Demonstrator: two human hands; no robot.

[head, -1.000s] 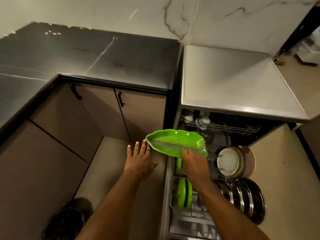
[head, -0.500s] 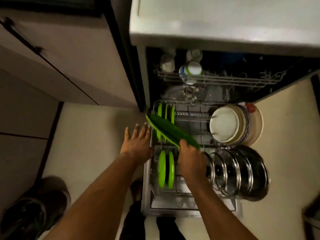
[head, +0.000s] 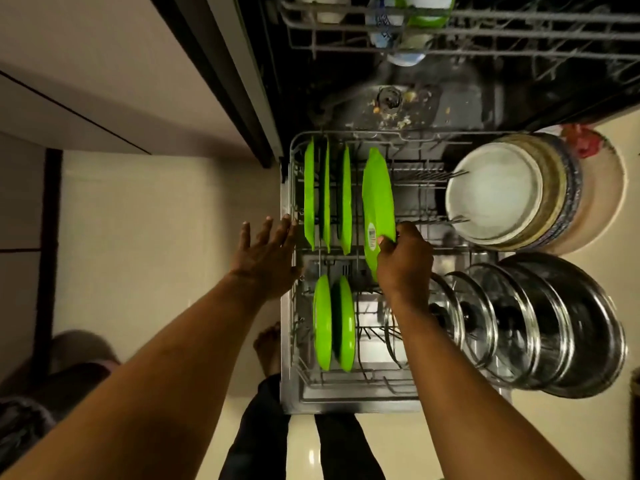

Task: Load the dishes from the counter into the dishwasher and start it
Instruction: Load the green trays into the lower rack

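Observation:
The dishwasher's lower rack (head: 298,372) is pulled out below me. My right hand (head: 403,261) grips the near end of a green leaf-shaped plate (head: 377,202), which stands on edge in the rack, just right of three upright green plates (head: 327,195). My left hand (head: 268,251) hovers with fingers spread at the rack's left rim. Two more green plates (head: 334,323) stand in the rack's near row.
White and patterned plates (head: 495,192) stand at the rack's right side, with steel pot lids (head: 540,323) in front of them. The upper rack (head: 450,32) holds cups. Beige cabinets (head: 104,81) are on the left; my bare foot (head: 268,348) stands beside the rack.
The view dropped from the counter down to the rack. My right hand lowered the leaf plate and turned it from flat to on edge among the tines. My left hand stayed beside it.

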